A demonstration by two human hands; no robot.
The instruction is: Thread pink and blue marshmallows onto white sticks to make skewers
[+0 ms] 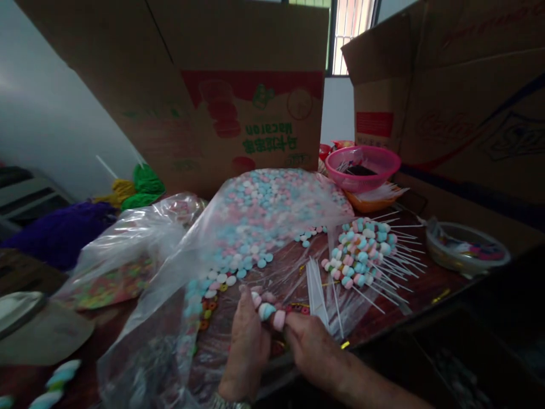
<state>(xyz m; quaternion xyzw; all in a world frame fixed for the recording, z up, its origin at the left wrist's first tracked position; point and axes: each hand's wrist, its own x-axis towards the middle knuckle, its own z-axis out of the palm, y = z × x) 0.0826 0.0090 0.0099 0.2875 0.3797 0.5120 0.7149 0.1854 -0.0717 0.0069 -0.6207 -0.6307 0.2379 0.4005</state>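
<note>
The left hand and right hand grip narrowly on a skewer of pink and blue candies, over a clear plastic bag of candies, below a carton printed upside-down "Macaron".

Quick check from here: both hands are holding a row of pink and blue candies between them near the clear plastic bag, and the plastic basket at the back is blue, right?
No, the plastic basket at the back is pink, not blue, as the head view shows. The rest stands: the left hand and right hand hold a row of pink and blue candies between them, near the clear plastic bag.
</note>
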